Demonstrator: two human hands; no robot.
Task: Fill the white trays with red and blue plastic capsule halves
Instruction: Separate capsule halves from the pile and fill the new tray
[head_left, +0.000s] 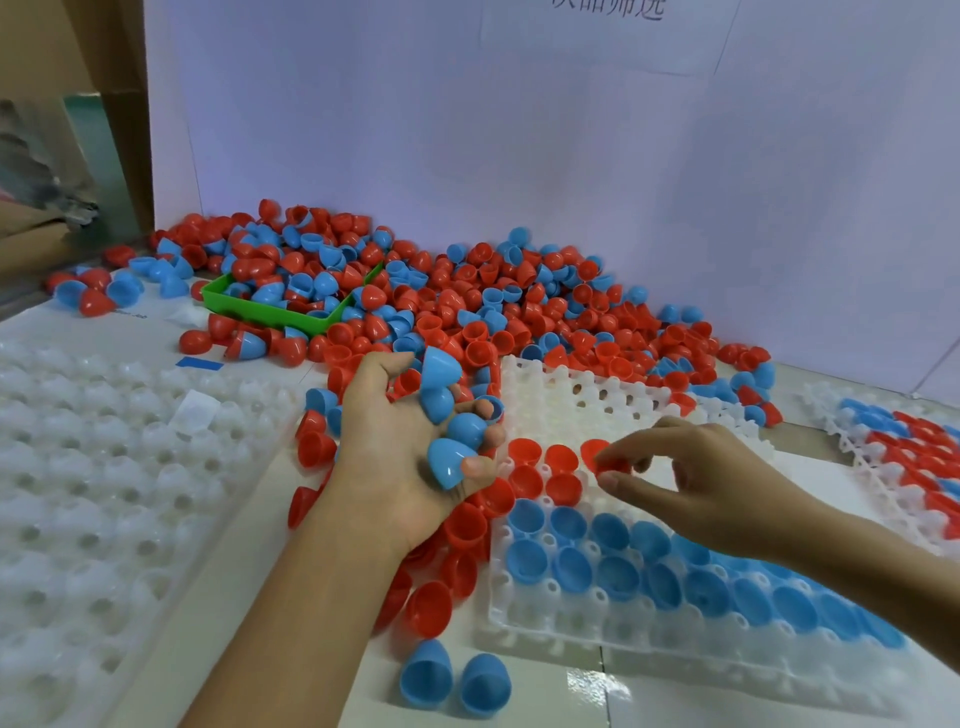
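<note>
A white tray (613, 395) lies in front of me with two rows of blue capsule halves (613, 566) and several red halves (543, 470) above them. My left hand (400, 457) is palm up just left of the tray and grips a stack of several blue halves (447, 426). My right hand (691, 478) hovers over the tray's red row and pinches a red half (605, 460) between thumb and fingers. A big pile of loose red and blue halves (493, 306) spreads behind the tray.
A green bin (270, 306) full of halves sits at the back left. Empty white trays (98, 483) cover the left side. A filled tray (904, 447) lies at the far right. Loose red halves (441, 582) and two blue halves (452, 680) lie near my left forearm. A white wall stands behind.
</note>
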